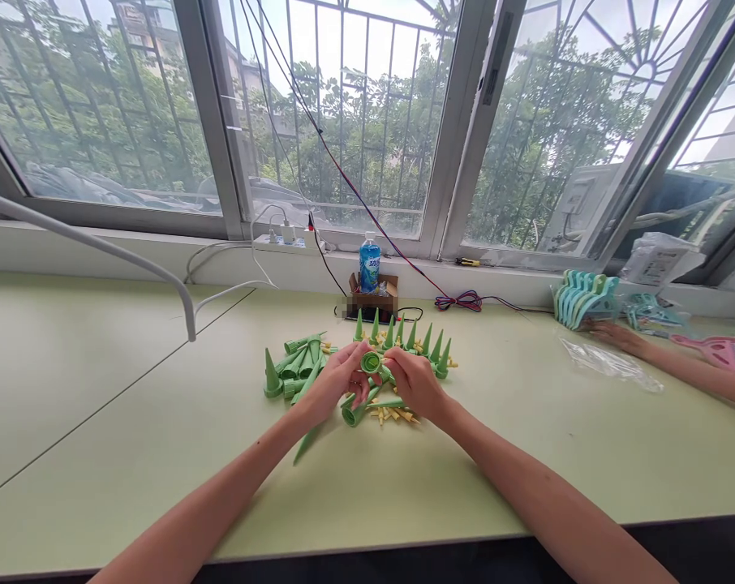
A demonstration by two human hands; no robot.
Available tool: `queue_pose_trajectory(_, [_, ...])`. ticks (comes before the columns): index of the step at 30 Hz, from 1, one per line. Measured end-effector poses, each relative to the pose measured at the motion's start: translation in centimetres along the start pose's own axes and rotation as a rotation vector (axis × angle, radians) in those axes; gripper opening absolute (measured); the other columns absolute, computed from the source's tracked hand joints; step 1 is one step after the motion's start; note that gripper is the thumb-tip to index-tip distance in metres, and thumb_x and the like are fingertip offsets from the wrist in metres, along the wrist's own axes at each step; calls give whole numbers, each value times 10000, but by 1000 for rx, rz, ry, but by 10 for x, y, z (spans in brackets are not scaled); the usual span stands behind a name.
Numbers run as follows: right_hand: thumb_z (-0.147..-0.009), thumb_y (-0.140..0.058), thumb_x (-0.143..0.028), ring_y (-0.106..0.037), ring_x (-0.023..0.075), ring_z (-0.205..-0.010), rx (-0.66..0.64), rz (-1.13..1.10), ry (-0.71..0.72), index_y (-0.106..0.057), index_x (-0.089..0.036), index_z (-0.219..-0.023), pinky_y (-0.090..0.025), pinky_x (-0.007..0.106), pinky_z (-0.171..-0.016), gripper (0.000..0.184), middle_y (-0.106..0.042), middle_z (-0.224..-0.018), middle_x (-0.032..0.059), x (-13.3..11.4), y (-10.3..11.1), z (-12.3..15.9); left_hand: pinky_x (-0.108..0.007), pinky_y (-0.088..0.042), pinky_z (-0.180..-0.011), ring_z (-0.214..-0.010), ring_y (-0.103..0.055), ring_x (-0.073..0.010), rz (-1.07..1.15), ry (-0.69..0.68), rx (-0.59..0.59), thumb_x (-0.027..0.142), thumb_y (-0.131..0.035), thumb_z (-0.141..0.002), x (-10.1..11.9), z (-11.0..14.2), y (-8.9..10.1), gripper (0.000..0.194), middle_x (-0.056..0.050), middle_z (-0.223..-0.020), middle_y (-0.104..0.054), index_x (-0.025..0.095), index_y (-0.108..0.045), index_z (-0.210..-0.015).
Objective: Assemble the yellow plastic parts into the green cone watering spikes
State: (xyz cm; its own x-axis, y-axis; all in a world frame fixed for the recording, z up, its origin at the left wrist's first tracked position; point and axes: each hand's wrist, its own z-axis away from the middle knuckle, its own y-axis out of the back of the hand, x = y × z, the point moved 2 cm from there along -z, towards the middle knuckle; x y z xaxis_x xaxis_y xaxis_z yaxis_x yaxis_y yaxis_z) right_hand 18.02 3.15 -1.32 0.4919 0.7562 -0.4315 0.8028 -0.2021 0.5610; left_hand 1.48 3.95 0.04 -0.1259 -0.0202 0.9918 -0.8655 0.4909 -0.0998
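Observation:
My left hand (336, 380) is closed around a green plastic plant-watering spike (371, 362), whose round open end faces me. At its right side, my right hand (417, 383) has the fingers pinched together; what lies between them is hidden. Loose green cones (293, 369) are heaped to the left of my hands, one standing upright. Behind and to the right, a row of upright green spikes (427, 341) carries small yellow tips at the base. Below my hands, small yellow nozzle pieces (397, 416) lie beside another open green cone (352, 416).
A blue bottle (371, 266) stands in a small cardboard box (392, 304) by the window sill. Coiled cable (465, 301) lies to its right. Another person's hand (616, 335) touches teal hangers (583, 298) at the right, near clear plastic bags (611, 365). A white tube (161, 272) arches over the left.

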Motion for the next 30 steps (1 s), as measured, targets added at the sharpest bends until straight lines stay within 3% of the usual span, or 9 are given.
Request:
queue_pose_trajectory(11, [-1017,-310,-369,-339,112,-516,-21,29,-67,-389,-222,-728,-294,226,-549,333,-393,-597,-36,3,-3,1,-177,-379,-358,-426,-548,-113,-108,-56,37,588,-576,-851,1,1,4,423,57,-550,-524,206,-503,-1018])
queue_pose_trajectory(19, [-1002,-345,-369,-254,108,-500,-5,10,-139,-331,-219,-683,-219,240,-517,353,-323,-553,-57,8,-6,0,-185,-406,-347,-453,-572,-60,-260,-211,95,462,-670,-821,2,3,5,403,-38,-1054,-587,226,-474,-1082])
queue_pose_trajectory(30, [-986,-352,-394,-275,95,-504,-8,-80,-229,-307,-199,-597,-216,263,-520,437,-333,-529,-44,6,-7,-4,-185,-388,-421,-412,-373,7,-615,-421,219,282,-658,-824,-2,3,4,352,-37,-1094,-619,237,-486,-1128])
